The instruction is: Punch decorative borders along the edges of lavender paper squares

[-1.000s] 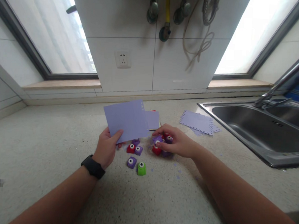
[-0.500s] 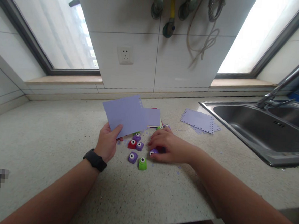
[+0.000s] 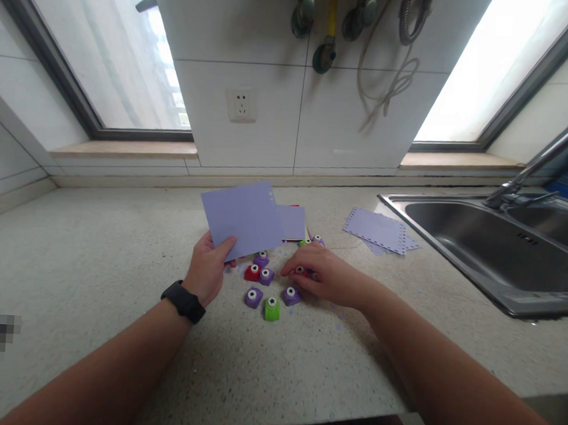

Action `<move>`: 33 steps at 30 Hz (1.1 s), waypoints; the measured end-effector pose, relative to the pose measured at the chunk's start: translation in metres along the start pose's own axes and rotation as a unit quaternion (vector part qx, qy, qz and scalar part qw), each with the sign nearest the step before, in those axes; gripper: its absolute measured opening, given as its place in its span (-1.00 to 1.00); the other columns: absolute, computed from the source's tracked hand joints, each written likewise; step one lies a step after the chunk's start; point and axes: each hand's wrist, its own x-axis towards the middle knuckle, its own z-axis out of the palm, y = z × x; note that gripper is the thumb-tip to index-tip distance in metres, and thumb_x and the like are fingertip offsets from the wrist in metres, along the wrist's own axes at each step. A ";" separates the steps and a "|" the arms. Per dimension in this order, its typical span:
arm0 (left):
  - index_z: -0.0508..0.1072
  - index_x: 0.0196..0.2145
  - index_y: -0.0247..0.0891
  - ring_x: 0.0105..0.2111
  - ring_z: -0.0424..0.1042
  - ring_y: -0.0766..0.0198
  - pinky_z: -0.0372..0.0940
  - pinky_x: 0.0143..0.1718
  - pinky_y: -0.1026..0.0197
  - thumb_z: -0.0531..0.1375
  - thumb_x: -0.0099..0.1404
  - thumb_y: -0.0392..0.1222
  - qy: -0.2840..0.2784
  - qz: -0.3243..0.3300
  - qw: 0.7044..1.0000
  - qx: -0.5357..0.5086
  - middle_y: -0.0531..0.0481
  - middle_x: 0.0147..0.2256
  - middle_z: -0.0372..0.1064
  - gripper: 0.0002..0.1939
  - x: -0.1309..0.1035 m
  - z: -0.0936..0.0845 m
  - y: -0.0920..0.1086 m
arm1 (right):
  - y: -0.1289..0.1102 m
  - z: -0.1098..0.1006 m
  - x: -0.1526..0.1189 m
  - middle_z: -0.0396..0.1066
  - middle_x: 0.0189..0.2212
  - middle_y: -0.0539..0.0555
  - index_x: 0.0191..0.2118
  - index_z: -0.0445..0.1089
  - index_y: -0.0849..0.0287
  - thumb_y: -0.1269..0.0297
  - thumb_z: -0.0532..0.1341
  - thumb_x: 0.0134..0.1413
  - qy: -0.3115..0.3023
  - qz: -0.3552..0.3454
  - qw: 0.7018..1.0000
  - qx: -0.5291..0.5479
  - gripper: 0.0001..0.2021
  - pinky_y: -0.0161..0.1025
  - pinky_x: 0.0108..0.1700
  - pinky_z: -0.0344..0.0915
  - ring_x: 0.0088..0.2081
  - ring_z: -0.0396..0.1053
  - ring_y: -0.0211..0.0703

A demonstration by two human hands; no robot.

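My left hand point(image 3: 207, 269) pinches a lilac sheet of paper point(image 3: 240, 219) at its lower edge, thumb on top, tilted above the counter. A row of small punched holes runs along the sheet's right edge. My right hand point(image 3: 326, 274) curls over a red craft punch point(image 3: 300, 271), which shows partly between thumb and fingers. Just below it sits a purple craft punch point(image 3: 291, 295). Several more lie between my hands, among them a green punch point(image 3: 272, 308), another purple punch point(image 3: 253, 296) and a second red punch point(image 3: 252, 272).
Behind the punches lies a stack of paper point(image 3: 293, 223) with a lilac sheet on top. Hole-edged lilac sheets point(image 3: 376, 230) rest farther right, beside the steel sink point(image 3: 455, 248). Small paper bits dot the speckled counter point(image 3: 117, 260). A tiled wall stands behind.
My right hand has shifted up off the purple punch, which now shows fully, and is at the red one behind it. The left hand still holds the sheet in nearly the same place.
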 end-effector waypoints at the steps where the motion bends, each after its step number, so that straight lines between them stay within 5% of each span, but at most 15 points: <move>1: 0.50 -0.10 -0.28 -0.51 0.45 0.33 0.19 -0.69 0.34 0.44 0.14 -0.16 0.001 0.000 1.000 0.001 -0.07 -0.18 0.58 -0.62 0.000 0.000 0.000 | 0.001 0.000 0.000 0.62 -0.21 0.06 -0.11 0.55 0.09 0.40 0.23 0.33 0.011 0.002 1.000 0.003 -0.85 -0.06 0.07 0.28 -0.15 0.50 -0.12; 10: 0.51 -0.08 -0.29 -0.49 0.46 0.32 0.17 -0.67 0.33 0.43 0.13 -0.14 -0.001 -0.003 1.000 0.008 -0.09 -0.15 0.58 -0.59 -0.002 0.001 0.002 | 0.002 -0.004 0.000 0.59 -0.35 0.05 -0.21 0.57 0.11 0.30 0.27 0.32 0.031 0.006 0.999 0.007 -0.89 -0.12 -0.04 0.35 -0.25 0.50 -0.14; 16: 0.53 -0.11 -0.30 -0.53 0.39 0.35 0.13 -0.67 0.33 0.43 0.11 -0.15 -0.001 -0.001 1.000 0.013 -0.07 -0.20 0.58 -0.61 -0.003 0.003 0.005 | 0.005 -0.003 0.001 0.58 -0.02 0.06 -0.09 0.62 0.00 0.06 0.44 0.17 -0.065 -0.048 0.997 -0.013 -0.77 -0.01 0.14 0.22 0.04 0.44 -0.03; 33: 0.54 -0.10 -0.28 -0.37 0.51 0.23 0.34 -0.46 0.26 0.45 0.12 -0.14 -0.001 0.000 1.000 0.007 -0.11 -0.19 0.60 -0.61 -0.002 0.002 0.001 | 0.006 -0.009 -0.003 0.54 -0.12 0.11 -0.28 0.53 0.11 0.11 0.44 0.11 -0.070 0.031 0.994 -0.082 -0.79 0.06 0.13 0.13 -0.03 0.40 0.05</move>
